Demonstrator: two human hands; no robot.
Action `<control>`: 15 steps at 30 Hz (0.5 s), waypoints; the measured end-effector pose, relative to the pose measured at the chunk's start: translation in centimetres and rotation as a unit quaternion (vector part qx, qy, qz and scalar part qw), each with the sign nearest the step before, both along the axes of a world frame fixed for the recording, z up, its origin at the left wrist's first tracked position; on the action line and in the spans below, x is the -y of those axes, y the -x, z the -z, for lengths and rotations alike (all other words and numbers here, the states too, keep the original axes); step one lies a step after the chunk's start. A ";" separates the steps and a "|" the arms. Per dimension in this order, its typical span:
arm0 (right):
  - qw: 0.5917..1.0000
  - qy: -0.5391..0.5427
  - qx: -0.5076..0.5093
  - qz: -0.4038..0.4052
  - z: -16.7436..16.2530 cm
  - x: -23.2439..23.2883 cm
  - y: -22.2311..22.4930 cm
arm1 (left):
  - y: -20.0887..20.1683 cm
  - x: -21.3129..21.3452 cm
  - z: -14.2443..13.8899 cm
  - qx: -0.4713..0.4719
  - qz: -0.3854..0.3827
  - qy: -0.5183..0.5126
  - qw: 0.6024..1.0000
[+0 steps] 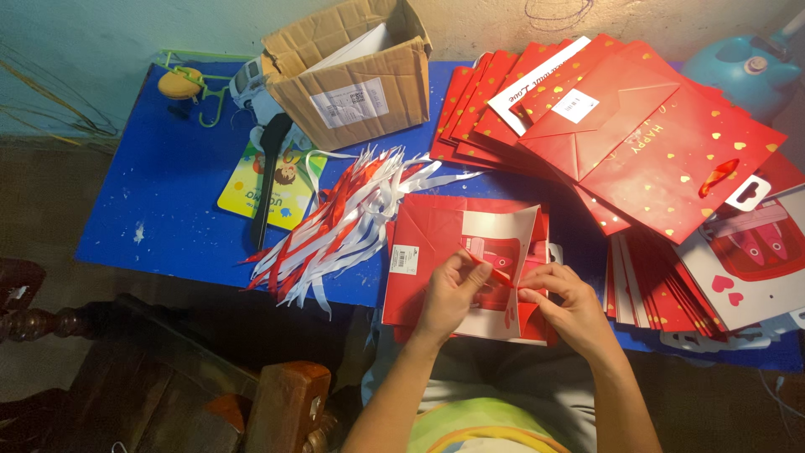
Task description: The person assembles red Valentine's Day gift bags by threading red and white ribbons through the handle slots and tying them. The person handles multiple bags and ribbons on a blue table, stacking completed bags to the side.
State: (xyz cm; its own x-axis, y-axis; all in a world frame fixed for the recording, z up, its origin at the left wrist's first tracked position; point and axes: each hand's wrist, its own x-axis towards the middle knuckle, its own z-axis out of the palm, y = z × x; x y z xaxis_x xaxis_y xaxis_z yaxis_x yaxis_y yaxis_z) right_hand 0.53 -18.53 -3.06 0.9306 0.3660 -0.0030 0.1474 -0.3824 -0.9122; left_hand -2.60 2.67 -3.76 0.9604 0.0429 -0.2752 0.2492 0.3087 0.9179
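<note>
At the near bench edge, 2 hands are working a red ribbon on a flat gift bag.
Left hand (449, 294) and right hand (563, 304) are both pinching the red ribbon (495, 273) over the red gift bag (432, 239) lying on the blue bench (168, 201); beyond, loose red-and-white ribbons (344, 222), stacked red bags (637, 126) and a cardboard box (352, 75) are lying.

A: Which items are obscured?
B: The flat red bag (436, 243) is partly covered by both hands; its lower edge is hidden. The teal container (742, 71) is cut off at the right edge.
A: Counter (168, 201)?
B: Its near right corner lies under the bag stacks (671, 294).
</note>
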 end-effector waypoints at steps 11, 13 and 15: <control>1.000 0.012 -0.007 0.004 0.1 -0.2 -0.1 | -0.5 -1.7 1.2 0.038 -0.081 0.206 0.974; 1.000 0.016 0.005 0.005 0.1 -0.2 -0.2 | -0.3 -1.2 0.9 0.055 -0.060 0.141 0.987; 1.000 0.016 0.013 0.003 0.1 -0.2 -0.3 | 0.0 -0.4 0.3 0.074 -0.026 0.037 0.996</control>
